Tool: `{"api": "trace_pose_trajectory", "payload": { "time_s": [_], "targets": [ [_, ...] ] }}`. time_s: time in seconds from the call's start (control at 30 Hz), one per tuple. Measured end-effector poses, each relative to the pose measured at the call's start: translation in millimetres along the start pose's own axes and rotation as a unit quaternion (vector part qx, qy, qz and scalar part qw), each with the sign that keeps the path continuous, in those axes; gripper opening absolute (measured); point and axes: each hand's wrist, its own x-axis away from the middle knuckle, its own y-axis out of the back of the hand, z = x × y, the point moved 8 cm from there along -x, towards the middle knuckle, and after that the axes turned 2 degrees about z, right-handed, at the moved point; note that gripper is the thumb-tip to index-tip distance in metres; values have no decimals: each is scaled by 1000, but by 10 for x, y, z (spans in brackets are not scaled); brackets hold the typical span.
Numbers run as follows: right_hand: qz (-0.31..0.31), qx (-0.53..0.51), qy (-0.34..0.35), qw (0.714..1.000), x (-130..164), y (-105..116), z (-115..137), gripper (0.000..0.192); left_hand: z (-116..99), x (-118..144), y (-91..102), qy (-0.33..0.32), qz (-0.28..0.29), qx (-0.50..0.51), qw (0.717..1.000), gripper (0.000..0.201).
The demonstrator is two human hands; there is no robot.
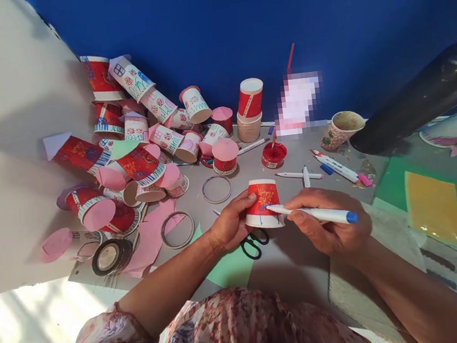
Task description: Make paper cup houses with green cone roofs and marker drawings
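Note:
In my left hand (233,223) is a red and white paper cup (262,195), held upside down with its rim at the bottom. Gold print and fresh-looking blue lines show on its side. My right hand (333,217) grips a white marker (319,213) with a blue end, and its tip touches the cup over the blue lines. Below the cup, partly covered by my left hand, lie black-handled scissors (253,245). A green paper sheet (231,265) is under my left forearm.
Decorated paper cups (158,102) pile up at the left. A tub of red paint (274,155), loose markers (339,167) and a patterned cup (341,128) stand behind my hands. Tape rolls (110,256) lie at the left, a black pipe (410,98) crosses the right, and a yellow packet (434,208) lies there.

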Motion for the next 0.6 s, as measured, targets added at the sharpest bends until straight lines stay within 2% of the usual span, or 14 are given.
{"api": "trace_pose_trajectory", "payload": {
  "time_s": [0.17,0.3,0.4,0.53,0.6],
  "targets": [
    [41,-53,6,998,-16,-69,14,12,11,-2,20,0,-7,-2,1000,33],
    [21,-28,10,999,-22,-31,21,11,2,-2,5,-3,-3,-2,1000,33],
    [14,-2,-8,1000,-20,5,-5,13,-4,-2,10,-2,-6,3,1000,33],
    [42,-37,-47,997,-5,-3,-57,16,2,-4,39,1,-16,12,1000,26],
    [33,-37,-69,996,5,14,-95,16,5,-4,44,0,-15,15,1000,26]
  ]
}}
